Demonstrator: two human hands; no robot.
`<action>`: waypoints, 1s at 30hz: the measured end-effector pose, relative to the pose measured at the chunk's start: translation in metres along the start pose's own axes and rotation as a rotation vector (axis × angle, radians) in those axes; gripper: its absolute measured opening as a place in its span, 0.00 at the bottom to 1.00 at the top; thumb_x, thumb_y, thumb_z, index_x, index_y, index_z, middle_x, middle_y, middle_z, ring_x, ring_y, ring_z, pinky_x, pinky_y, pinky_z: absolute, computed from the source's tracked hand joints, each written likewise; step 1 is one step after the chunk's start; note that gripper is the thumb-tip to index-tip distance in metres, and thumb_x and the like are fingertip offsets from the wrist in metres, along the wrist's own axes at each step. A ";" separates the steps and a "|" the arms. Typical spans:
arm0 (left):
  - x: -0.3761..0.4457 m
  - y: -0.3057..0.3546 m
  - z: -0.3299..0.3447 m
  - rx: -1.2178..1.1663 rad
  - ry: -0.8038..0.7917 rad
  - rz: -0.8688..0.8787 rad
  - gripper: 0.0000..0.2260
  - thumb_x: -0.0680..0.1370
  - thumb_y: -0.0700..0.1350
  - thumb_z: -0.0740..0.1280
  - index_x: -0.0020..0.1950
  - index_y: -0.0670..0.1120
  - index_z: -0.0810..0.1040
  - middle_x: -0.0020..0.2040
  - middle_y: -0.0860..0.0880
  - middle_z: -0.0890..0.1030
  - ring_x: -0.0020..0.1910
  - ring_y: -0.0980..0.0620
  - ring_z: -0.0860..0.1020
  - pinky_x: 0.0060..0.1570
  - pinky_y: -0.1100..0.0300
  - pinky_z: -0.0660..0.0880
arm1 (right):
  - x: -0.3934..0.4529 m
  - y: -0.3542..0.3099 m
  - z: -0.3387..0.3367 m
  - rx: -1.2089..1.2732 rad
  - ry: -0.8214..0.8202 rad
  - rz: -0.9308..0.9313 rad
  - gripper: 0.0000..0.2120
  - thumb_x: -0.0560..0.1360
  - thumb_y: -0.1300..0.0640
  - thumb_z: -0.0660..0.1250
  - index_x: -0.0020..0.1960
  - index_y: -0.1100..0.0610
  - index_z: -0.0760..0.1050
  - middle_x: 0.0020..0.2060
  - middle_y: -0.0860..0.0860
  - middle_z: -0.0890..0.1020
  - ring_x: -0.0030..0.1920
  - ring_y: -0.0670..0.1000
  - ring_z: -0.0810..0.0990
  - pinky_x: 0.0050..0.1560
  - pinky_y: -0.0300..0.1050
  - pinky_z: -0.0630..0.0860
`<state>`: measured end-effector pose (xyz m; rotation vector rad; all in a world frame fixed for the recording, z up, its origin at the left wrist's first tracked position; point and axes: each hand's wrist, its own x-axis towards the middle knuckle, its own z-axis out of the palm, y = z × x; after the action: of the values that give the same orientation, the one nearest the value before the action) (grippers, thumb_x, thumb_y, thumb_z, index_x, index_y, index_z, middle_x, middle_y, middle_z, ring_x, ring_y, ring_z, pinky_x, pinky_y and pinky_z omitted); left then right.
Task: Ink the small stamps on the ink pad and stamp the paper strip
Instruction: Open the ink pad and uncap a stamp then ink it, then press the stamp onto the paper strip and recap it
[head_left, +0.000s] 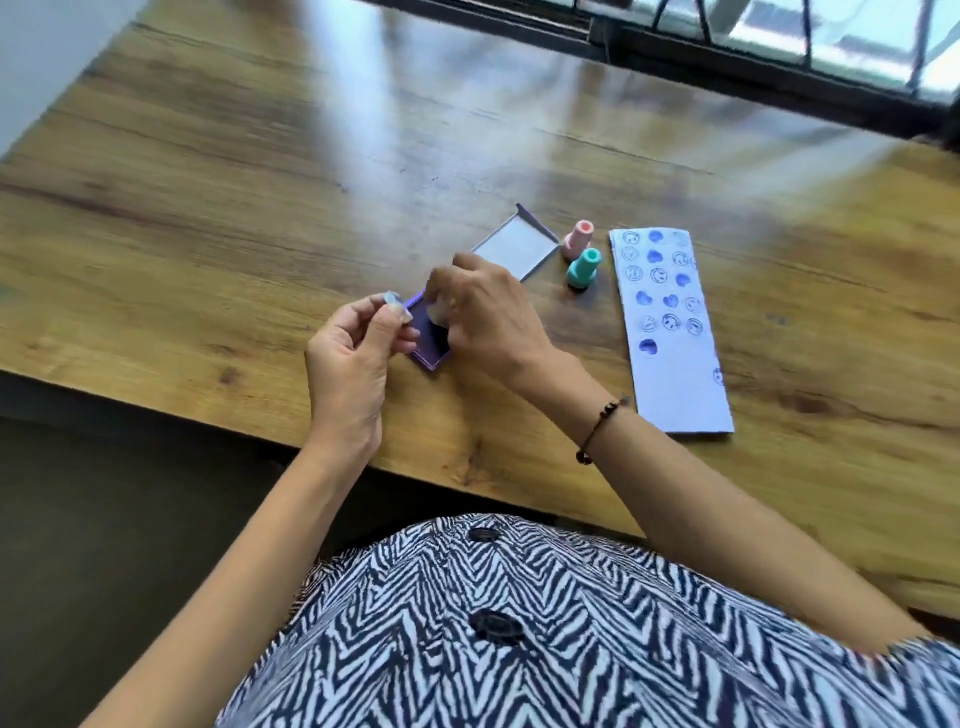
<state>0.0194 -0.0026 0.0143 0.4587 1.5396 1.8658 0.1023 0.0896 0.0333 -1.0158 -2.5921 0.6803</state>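
Stamping well underway; strip mostly filled.
Right hand (488, 317) grips a pale stamp (435, 313) on the ink pad (432, 358); left fingers (387, 325) pinch something small; paper strip (670, 332), right of centre, has bare lower end.

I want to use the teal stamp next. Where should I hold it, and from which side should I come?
Take the teal stamp by its narrow neck, just under the wider top cap. It stands upright on the table, so coming from above looks best. The pink stamp stands close behind it, so pinch across the sides that are free.
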 end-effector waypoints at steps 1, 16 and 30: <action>0.001 0.000 0.003 0.006 -0.029 0.018 0.05 0.74 0.37 0.64 0.42 0.45 0.77 0.35 0.50 0.78 0.30 0.57 0.76 0.33 0.69 0.74 | -0.004 0.002 -0.008 0.093 0.072 0.050 0.07 0.70 0.67 0.63 0.46 0.62 0.77 0.43 0.60 0.78 0.42 0.59 0.76 0.40 0.49 0.69; -0.043 -0.041 0.121 0.961 -1.161 0.714 0.10 0.76 0.41 0.60 0.52 0.35 0.71 0.47 0.37 0.79 0.49 0.41 0.75 0.53 0.51 0.68 | -0.102 0.123 -0.084 0.089 0.380 0.540 0.07 0.68 0.63 0.68 0.46 0.60 0.79 0.39 0.57 0.77 0.41 0.49 0.73 0.47 0.43 0.69; -0.042 -0.045 0.118 0.972 -1.113 0.691 0.11 0.75 0.42 0.61 0.53 0.37 0.71 0.49 0.38 0.79 0.50 0.43 0.75 0.49 0.57 0.66 | -0.096 0.121 -0.072 -0.370 0.172 0.397 0.08 0.72 0.64 0.61 0.50 0.62 0.74 0.49 0.61 0.76 0.48 0.63 0.76 0.42 0.54 0.74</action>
<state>0.1376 0.0580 0.0053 2.2116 1.3640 0.6884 0.2686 0.1243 0.0246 -1.6492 -2.4342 0.1760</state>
